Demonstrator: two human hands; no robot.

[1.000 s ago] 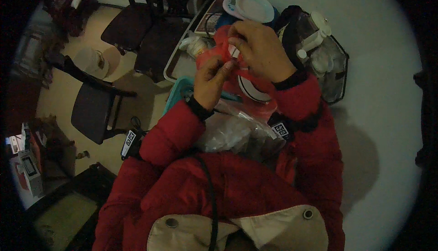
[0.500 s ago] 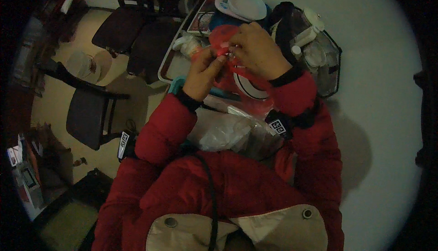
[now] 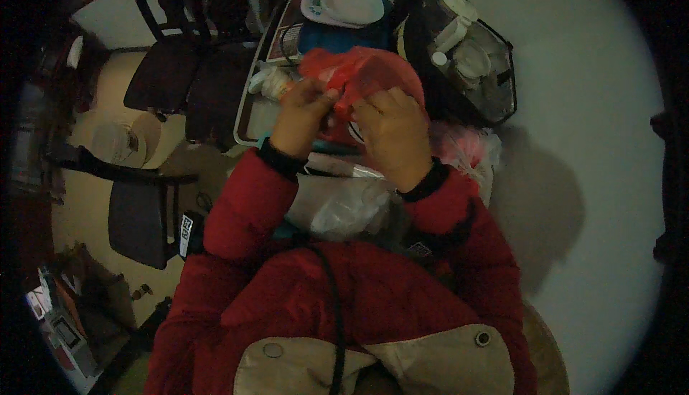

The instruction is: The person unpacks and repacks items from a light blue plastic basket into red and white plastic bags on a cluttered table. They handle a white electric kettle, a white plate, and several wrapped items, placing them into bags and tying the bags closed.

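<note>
A red plastic bag [image 3: 384,68] is stretched up between my two hands, its top puffed out behind my fingers. My left hand [image 3: 301,111] pinches one side of it. My right hand [image 3: 391,126] is closed on the other side, close by. Beneath the hands a white, dark-rimmed round edge shows in part through the red plastic. Nearer to me lies a clear plastic bag [image 3: 341,205], crumpled, its contents hard to make out. To the right of my right wrist rests a whitish plastic bag with something pinkish-red [image 3: 466,147] in it.
Beyond my hands, a white kitchen scale [image 3: 348,6] sits on a blue thing, beside a tray [image 3: 244,118] holding a wrapped bundle [image 3: 273,82]. A black-edged clear case [image 3: 495,64] with white containers stands at the far right. Dark chairs [image 3: 147,208] are on the left.
My hands have drawn closer to me, the right one most, and the red bag has spread up and out beyond them. The whole view has shifted slightly.
</note>
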